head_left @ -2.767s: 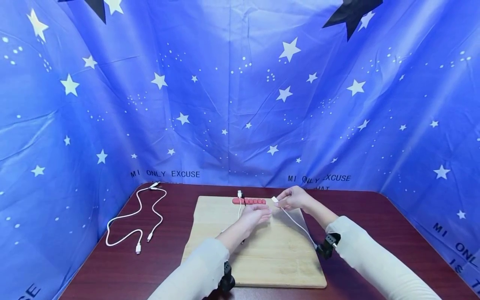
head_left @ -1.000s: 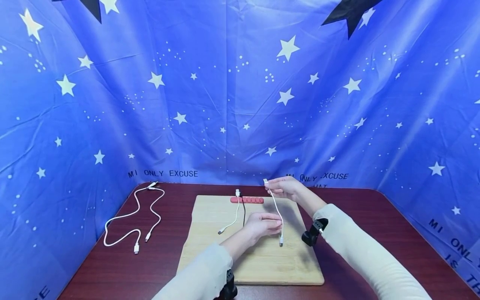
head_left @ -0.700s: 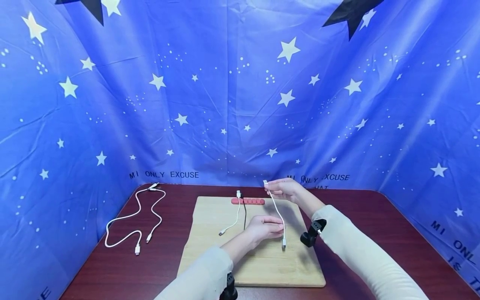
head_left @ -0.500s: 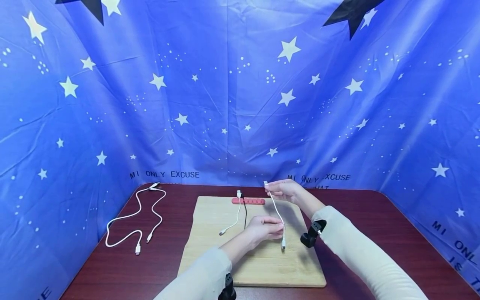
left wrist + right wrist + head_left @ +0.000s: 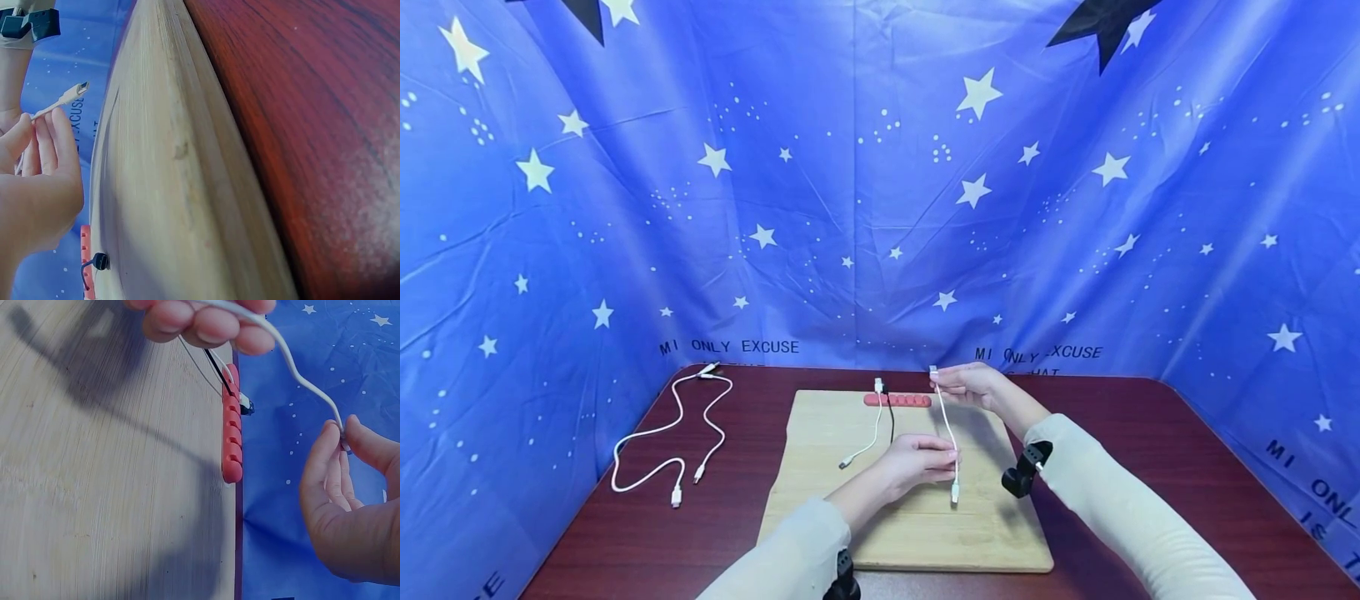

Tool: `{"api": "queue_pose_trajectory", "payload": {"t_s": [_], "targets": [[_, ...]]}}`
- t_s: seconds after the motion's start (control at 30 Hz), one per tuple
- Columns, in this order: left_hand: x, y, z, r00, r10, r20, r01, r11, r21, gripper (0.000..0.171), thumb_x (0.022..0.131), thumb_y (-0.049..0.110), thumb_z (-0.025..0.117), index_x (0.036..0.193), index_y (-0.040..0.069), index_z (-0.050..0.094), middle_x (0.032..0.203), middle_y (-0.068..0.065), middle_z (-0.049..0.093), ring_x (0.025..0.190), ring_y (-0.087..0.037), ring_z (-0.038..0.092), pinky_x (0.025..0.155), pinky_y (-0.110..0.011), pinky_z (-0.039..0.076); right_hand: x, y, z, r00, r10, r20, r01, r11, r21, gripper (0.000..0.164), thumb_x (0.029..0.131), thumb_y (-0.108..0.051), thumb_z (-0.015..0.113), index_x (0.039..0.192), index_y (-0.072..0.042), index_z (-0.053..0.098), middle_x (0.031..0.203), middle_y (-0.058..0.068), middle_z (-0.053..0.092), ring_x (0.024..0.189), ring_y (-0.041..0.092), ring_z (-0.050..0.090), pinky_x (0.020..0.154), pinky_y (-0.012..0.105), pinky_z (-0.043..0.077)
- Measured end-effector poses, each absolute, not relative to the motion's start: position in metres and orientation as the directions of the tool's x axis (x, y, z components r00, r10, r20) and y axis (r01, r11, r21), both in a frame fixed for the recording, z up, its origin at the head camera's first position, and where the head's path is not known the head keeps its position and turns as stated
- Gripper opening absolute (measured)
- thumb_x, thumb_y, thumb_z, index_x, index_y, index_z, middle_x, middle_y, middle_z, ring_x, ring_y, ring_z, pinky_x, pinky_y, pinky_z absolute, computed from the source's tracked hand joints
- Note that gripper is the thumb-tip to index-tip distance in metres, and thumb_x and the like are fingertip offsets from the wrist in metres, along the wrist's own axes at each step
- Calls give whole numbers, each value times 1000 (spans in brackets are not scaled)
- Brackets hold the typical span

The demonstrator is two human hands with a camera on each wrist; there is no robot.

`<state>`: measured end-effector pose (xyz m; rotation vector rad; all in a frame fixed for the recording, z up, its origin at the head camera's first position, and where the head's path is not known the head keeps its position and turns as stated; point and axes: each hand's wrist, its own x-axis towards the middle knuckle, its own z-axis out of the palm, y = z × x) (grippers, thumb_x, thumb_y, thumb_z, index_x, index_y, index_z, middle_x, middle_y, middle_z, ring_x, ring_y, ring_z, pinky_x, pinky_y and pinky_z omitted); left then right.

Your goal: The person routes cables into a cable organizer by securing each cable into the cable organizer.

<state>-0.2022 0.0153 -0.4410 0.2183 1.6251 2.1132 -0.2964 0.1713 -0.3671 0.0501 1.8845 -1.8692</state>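
A short white USB cable (image 5: 946,417) is stretched between my two hands above the wooden board. My right hand (image 5: 979,387) pinches its upper plug, beyond the board's far edge. Lower down, my left hand (image 5: 916,461) pinches the cord close to the other plug (image 5: 74,92), which sticks out past the fingers. A red cable clip strip (image 5: 232,440) with several slots lies along the board's far edge, left of the right hand. In its left part sit a white cable (image 5: 877,425) and a black cable (image 5: 892,419); the remaining slots I can see hold nothing.
The wooden board (image 5: 820,508) lies on a dark red table (image 5: 1112,483). Loose white cable (image 5: 617,454) lies curved on the table left of the board, with several plug ends showing. A blue star-patterned cloth (image 5: 857,208) stands behind and at both sides.
Earlier only my right hand held the white cable, and my left hand was extended over the board. Since then the left hand has taken the lower end and shifted it slightly left.
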Motion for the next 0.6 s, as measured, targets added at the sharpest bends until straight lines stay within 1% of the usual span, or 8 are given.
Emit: {"api": "queue_pose_trajectory", "payload": {"t_s": [0.03, 0.13, 0.27, 0.47, 0.6], "targets": [[-202, 14, -441, -880, 451, -151, -262, -194, 945, 27, 89, -4, 60, 113, -15, 60, 98, -14, 73, 77, -11, 68, 87, -35, 60, -297, 171, -367, -882, -307, -357, 355, 62, -933, 29, 93, -2, 57, 121, 6, 52, 73, -4, 72, 68, 4, 68, 68, 15, 58], [-202, 12, -441, -878, 454, -149, -263, -198, 944, 26, 89, -4, 60, 112, -15, 60, 95, -12, 73, 77, -11, 68, 87, -35, 60, -298, 169, -368, -882, -309, -357, 356, 59, -932, 38, 93, -1, 57, 128, 9, 48, 73, -4, 72, 70, 4, 68, 69, 16, 58], [-202, 9, -441, -879, 452, -153, -266, -197, 944, 26, 89, -4, 59, 113, -16, 59, 93, -11, 73, 77, -11, 68, 87, -35, 59, -299, 166, -368, -879, -319, -354, 355, 56, -933, 48, 94, -1, 56, 137, 12, 39, 74, -4, 72, 72, 4, 68, 70, 16, 58], [-202, 3, -438, -886, 433, -166, -276, -205, 939, 25, 90, -1, 60, 113, -14, 60, 99, -15, 73, 79, -11, 68, 88, -35, 59, -301, 164, -368, -872, -347, -344, 364, 9, -931, 51, 95, 2, 53, 140, 14, 33, 76, -3, 72, 75, 5, 68, 73, 17, 59], [-200, 0, -437, -885, 433, -170, -280, -203, 939, 25, 91, 0, 60, 113, -12, 61, 103, -18, 72, 80, -11, 68, 88, -35, 59, -301, 164, -370, -865, -369, -341, 369, -4, -930, 48, 94, 3, 53, 137, 15, 35, 78, -2, 72, 77, 6, 69, 76, 19, 60]]}}
